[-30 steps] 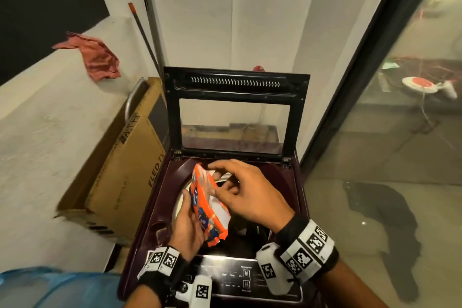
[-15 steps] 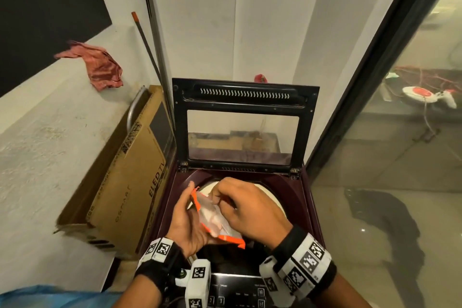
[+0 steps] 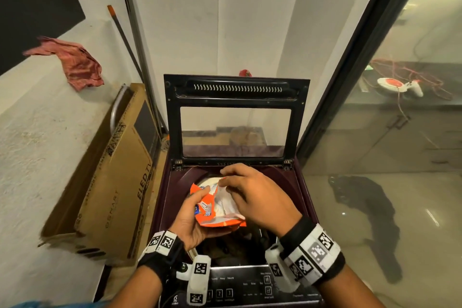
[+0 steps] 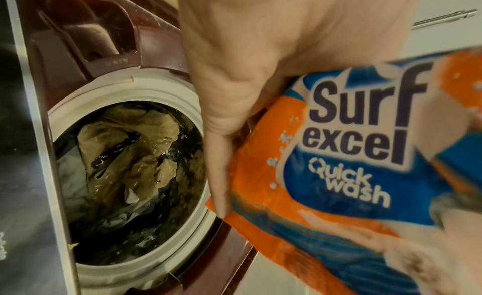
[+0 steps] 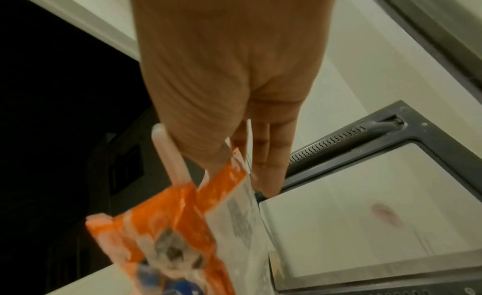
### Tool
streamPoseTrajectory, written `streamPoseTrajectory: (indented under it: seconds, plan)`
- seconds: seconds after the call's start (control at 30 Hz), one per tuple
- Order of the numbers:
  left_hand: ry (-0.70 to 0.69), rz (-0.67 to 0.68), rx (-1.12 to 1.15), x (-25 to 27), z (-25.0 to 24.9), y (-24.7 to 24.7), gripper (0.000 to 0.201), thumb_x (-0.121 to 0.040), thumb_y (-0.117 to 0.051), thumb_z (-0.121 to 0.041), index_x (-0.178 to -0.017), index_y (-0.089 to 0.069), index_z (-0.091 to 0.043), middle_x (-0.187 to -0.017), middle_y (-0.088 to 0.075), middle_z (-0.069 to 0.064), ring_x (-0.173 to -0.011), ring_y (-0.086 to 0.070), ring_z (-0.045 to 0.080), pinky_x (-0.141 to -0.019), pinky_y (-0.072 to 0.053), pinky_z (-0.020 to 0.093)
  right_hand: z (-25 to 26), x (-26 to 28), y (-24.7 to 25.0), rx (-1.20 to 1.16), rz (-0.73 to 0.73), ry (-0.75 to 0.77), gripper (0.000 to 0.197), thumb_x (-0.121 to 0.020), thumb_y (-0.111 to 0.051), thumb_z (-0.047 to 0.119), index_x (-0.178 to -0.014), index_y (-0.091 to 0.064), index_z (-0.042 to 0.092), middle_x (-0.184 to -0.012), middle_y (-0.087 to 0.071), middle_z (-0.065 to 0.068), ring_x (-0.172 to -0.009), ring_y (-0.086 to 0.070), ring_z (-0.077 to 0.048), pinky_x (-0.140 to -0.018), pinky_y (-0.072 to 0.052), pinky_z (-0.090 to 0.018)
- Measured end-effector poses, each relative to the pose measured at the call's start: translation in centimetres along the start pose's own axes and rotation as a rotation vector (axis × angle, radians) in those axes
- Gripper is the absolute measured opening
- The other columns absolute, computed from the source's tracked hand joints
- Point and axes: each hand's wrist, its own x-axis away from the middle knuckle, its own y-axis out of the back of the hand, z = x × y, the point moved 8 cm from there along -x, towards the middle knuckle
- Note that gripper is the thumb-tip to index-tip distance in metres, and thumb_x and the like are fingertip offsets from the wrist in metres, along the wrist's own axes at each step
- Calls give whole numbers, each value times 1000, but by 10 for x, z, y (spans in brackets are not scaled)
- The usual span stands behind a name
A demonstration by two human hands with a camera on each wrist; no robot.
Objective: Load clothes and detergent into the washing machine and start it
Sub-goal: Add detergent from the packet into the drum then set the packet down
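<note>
An orange and blue detergent packet point(image 3: 217, 210) hangs over the open drum of the maroon top-loading washing machine point(image 3: 297, 182). My left hand point(image 3: 190, 215) grips the packet from below, thumb on its front face point(image 4: 352, 155). My right hand point(image 3: 232, 182) pinches the torn top edge of the packet point(image 5: 182, 227) between thumb and fingers. A white plastic stick point(image 5: 169, 155) pokes out of the packet's mouth beside the thumb. Tan and dark clothes point(image 4: 125, 151) lie in the drum. The glass lid point(image 3: 235, 92) stands upright behind my hands.
The control panel point(image 3: 250, 285) lies at the near edge under my wrists. A large cardboard TV box point(image 3: 112, 182) leans against the machine's left side. A red cloth point(image 3: 75, 62) lies on the ledge at left. A glass partition point(image 3: 375, 132) runs along the right.
The packet has turned from standing on edge to lying flatter in my left palm. My right fingers have moved onto its open top edge.
</note>
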Motion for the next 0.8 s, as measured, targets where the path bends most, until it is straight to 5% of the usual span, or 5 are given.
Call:
streamPoseTrajectory:
  seconds: [0.07,0.27,0.43,0.53,0.8]
  plan:
    - [-6,-8,1,-2,0,6,54,-90,-62,-44,-132,-59,-9,-126,-65,25,-115,-62,46,-99,-41,72,0,7,2,-73,35,-27,26,-101,-56,34,-122,-69,27,-138,-50,15,-125,-51,-6,-101,-47,-27]
    - [5,93,115,-9,1,3,69,-91,-54,-58,-137,-56,-6,-136,-57,26,-125,-55,44,-102,-44,63,0,33,7,-53,8,-140,43,-89,-59,64,-114,-71,30,-110,-40,14,-100,-51,-4,-83,-46,-19]
    - [-24,50,212,-12,3,7,83,-85,-49,-70,-135,-58,-5,-136,-58,27,-126,-54,45,-98,-47,60,-2,41,-10,160,112,-183,43,-92,-54,58,-117,-69,27,-96,-65,8,-95,-65,-18,-72,-43,-29]
    - [-49,26,250,-15,3,12,86,-85,-42,-74,-137,-55,-7,-133,-60,26,-123,-56,47,-96,-47,62,-2,42,-13,195,130,-181,36,-95,-51,52,-96,-70,21,-90,-68,-1,-90,-65,-24,-67,-42,-33]
    - [-91,59,257,-8,-4,3,73,-92,-32,-69,-127,-60,-11,-119,-67,30,-96,-70,47,-78,-54,68,16,33,15,-42,-30,-96,26,-96,-57,44,-105,-73,25,-90,-69,5,-86,-63,-12,-73,-51,-38]
